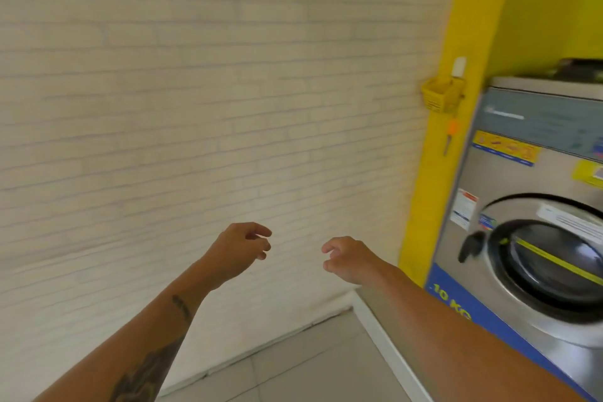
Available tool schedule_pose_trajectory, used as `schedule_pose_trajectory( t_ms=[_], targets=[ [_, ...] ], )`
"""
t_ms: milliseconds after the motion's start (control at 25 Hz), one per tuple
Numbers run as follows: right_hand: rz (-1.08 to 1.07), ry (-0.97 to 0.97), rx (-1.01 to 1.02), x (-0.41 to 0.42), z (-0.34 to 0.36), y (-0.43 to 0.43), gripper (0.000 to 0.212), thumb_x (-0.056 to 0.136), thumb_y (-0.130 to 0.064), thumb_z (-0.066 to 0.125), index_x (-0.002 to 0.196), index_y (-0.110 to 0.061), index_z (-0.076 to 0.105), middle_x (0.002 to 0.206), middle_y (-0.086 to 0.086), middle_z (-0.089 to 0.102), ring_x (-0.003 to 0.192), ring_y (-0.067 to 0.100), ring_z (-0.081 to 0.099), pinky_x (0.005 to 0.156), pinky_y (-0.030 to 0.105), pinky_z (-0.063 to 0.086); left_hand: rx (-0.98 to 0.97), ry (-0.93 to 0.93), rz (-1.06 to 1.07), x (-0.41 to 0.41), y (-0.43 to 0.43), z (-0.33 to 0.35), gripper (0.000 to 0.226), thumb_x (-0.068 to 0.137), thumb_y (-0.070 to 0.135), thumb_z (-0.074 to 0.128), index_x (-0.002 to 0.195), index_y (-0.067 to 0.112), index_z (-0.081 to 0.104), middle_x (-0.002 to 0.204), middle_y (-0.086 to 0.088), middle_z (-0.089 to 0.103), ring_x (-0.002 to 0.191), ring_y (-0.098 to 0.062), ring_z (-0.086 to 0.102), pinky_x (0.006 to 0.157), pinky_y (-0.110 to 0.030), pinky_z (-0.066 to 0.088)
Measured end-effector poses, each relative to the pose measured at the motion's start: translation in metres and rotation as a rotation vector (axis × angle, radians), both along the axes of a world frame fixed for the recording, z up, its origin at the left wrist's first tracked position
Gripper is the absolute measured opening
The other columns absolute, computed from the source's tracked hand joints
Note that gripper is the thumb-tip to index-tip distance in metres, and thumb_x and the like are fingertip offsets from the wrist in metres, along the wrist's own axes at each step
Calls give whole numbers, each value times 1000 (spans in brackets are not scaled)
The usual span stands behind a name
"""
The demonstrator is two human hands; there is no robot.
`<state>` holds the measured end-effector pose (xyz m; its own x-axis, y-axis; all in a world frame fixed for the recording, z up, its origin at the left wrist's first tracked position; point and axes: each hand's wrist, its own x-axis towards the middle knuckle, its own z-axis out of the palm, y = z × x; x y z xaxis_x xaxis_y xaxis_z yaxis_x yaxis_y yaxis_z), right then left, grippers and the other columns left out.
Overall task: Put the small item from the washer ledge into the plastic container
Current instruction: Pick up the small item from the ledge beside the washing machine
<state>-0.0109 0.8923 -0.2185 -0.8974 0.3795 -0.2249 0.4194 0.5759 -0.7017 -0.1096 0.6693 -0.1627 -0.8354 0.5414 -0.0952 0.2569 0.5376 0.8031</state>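
A steel front-loading washer stands at the right, its round door closed. A small yellow plastic basket hangs on the yellow wall strip just left of the washer's top. A dark object lies on top of the washer, too blurred to identify. My left hand and my right hand are held out in front of the white brick wall, left of the washer. Both have loosely curled, parted fingers and hold nothing. The whole frame is blurred by motion.
An orange-tagged key hangs below the basket. A white hook sits above it. A raised white-edged plinth carries the washer. Grey floor tiles lie below my arms, and the white brick wall fills the left.
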Motion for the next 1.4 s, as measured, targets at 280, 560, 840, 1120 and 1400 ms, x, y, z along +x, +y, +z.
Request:
schedule_pose_trajectory(
  t_ms=[280,560,840,1120,1400],
  targets=[
    [-292,-106,-27,26,-58,131,40,83,-22,59,123,-27,61,130,0,58,109,18,59,86,29,52,15,-180,-248,-37,170,-55,24,89,13,58,111,17,68,102,-6,74,93,-20,72,89,-39,54],
    [-426,-232,29,14,-103,230,35,88,-16,58,121,-24,63,129,1,59,108,20,59,81,26,52,-5,-388,-371,-97,298,-113,27,91,5,52,113,12,66,105,-13,73,87,-22,70,76,-30,52],
    [-436,-409,49,-24,-154,297,19,89,-10,49,98,-21,60,98,1,57,89,22,47,66,21,42,-166,-468,-412,-142,390,-171,24,89,8,56,110,15,66,103,-12,72,95,-25,71,86,-38,54],
    [-437,-452,-154,-47,-216,383,53,89,-10,54,141,-19,48,136,5,55,110,21,58,67,19,45,-283,-537,-347,-152,472,-240,27,86,10,54,108,18,68,97,-10,74,90,-24,71,74,-31,54],
    [-384,-524,-235,-70,-297,446,69,84,-17,55,149,-16,33,149,14,39,129,32,48,98,45,49,-417,-495,-389,-150,546,-316,35,86,17,47,112,29,67,108,-1,69,87,-15,70,65,-20,51]
  ],
)
